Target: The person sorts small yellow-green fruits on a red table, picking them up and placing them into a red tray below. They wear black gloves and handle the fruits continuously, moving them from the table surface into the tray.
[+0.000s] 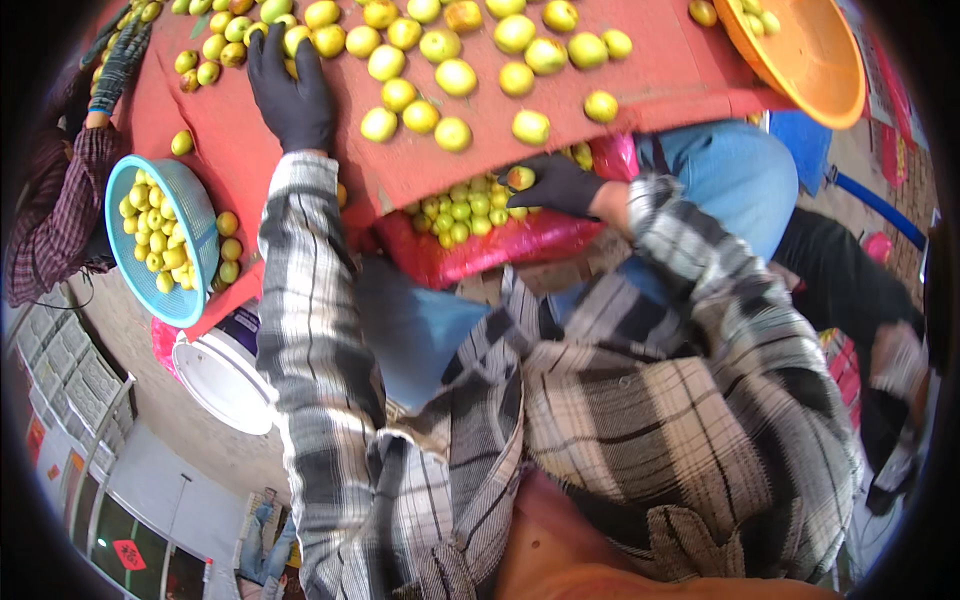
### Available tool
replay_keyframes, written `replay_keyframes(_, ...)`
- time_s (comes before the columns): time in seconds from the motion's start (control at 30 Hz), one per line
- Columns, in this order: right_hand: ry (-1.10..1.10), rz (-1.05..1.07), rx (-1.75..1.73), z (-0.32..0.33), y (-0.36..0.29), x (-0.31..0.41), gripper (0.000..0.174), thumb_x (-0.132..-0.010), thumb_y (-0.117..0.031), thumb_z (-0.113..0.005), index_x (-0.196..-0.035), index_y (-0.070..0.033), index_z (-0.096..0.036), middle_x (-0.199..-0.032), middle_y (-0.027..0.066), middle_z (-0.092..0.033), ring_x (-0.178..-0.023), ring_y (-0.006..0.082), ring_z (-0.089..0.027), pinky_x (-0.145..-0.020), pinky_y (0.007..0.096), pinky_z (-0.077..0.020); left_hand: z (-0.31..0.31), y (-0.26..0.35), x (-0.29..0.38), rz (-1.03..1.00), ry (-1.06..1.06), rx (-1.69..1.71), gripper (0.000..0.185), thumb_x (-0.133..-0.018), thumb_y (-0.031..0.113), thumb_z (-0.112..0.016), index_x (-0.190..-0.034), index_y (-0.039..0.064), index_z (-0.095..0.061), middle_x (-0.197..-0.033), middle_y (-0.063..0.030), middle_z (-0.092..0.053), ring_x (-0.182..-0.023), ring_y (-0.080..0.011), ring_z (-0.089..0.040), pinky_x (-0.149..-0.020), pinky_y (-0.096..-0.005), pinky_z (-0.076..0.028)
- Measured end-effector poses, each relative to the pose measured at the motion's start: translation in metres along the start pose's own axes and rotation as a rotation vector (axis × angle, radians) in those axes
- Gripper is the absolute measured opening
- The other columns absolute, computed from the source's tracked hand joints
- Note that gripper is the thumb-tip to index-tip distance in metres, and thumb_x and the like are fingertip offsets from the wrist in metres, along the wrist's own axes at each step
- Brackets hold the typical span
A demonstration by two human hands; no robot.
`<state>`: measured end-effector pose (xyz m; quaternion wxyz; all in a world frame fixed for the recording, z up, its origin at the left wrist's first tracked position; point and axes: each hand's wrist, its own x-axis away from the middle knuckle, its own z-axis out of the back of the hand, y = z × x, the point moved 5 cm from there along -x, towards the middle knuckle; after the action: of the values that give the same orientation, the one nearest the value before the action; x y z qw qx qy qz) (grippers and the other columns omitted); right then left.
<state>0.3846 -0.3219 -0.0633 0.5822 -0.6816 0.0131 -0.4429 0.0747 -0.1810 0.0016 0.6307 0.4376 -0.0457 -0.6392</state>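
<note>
My left hand (292,97), in a dark glove, lies at the far left part of a red-covered table (315,161), fingers spread among yellow-green jujubes (328,40). Its fingertips touch the fruit; what lies beneath the palm is hidden. Below the table's near edge, my right hand (561,184), gloved too, holds one jujube with a brown patch (520,178) between thumb and fingers. That hand is over a pink plastic bag (495,251) filled with smaller-looking green jujubes (460,214). More jujubes (455,77) are scattered on the tabletop, several of them browned.
A blue plastic basket (201,217) of jujubes tilts at the table's left edge, above a white bucket (225,386). An orange basin (821,67) overhangs the right corner. Another person's gloved hand (120,64) is at upper left. A blue hose (877,202) runs at right.
</note>
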Motion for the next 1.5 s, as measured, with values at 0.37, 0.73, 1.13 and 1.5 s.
replay_keyframes(0.37,0.204,0.158,-0.559,0.087,-0.099,0.094,0.046,-0.087,-0.001,-0.069,-0.13,-0.002,-0.054,-0.131,0.0088,-0.058,-0.113,0.0182,-0.062,-0.099,0.032,-0.0499,0.001,-0.007,0.003,0.067,-0.027,-0.018,0.042,-0.095,0.026,-0.056,-0.129,0.001,-0.059,-0.14,-0.0246,-0.049,-0.135,-0.0381,-0.042,-0.112,-0.0443,-0.033)
replay_keyframes(0.73,0.386,0.397,-0.363,0.147,-0.131,0.105,0.044,-0.084,0.006,-0.07,-0.12,-0.006,-0.049,-0.128,0.0166,-0.057,-0.11,0.024,-0.063,-0.094,0.0375,-0.0546,0.005,0.006,0.004,0.105,-0.045,-0.048,0.04,-0.096,0.022,-0.055,-0.132,0.004,-0.057,-0.144,-0.023,-0.047,-0.137,-0.0367,-0.041,-0.113,-0.0438,-0.033)
replay_keyframes(1.13,0.627,0.448,-0.218,0.168,-0.107,0.059,0.038,-0.086,-0.005,-0.074,-0.12,-0.007,-0.056,-0.108,0.0021,-0.06,-0.093,0.0108,-0.061,-0.08,0.0263,-0.0543,0.012,0.022,-0.002,0.125,-0.012,-0.04,0.041,-0.092,0.017,-0.059,-0.13,0.003,-0.058,-0.138,-0.0239,-0.051,-0.133,-0.0388,-0.044,-0.112,-0.0445,-0.034)
replay_keyframes(1.5,1.319,0.386,0.944,0.322,-0.137,0.148,0.021,-0.093,-0.014,-0.064,-0.112,-0.006,-0.069,-0.116,0.014,-0.066,-0.114,0.0283,-0.061,-0.099,0.0356,-0.0462,0.021,0.028,-0.006,0.174,-0.044,-0.003,0.043,-0.09,0.018,-0.059,-0.13,0.002,-0.057,-0.14,-0.0255,-0.049,-0.133,-0.0418,-0.043,-0.112,-0.0471,-0.033)
